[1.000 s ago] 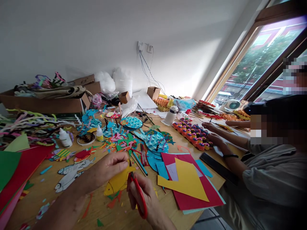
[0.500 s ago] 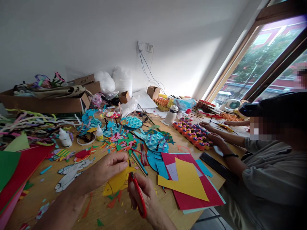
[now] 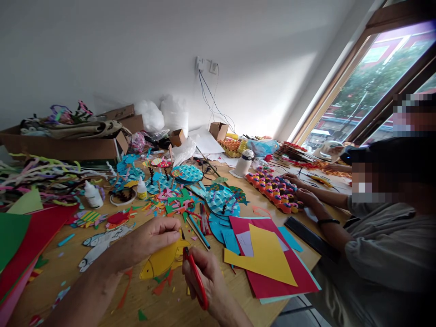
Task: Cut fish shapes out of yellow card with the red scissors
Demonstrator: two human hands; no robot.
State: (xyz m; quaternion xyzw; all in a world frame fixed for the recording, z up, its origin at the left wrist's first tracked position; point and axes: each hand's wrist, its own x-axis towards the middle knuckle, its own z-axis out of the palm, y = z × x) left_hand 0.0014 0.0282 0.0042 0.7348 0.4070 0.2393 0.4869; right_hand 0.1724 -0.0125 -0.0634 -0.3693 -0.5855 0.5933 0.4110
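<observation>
Yellow paper fish [image 3: 159,261], lower centre of the frame, its head pointing to the lower left. The body is plain, saturated yellow; a dark eye dot and a curved gill line mark the head, and thin dark lines run at the tail end. The left hand [image 3: 151,240] holds the upper edge, fingers closed over it and partly hiding it. The right hand [image 3: 208,272] grips red-handled scissors [image 3: 200,284] beside the tail—blade opening cannot be told. Orange and green paper scraps [image 3: 165,282] lie just below.
</observation>
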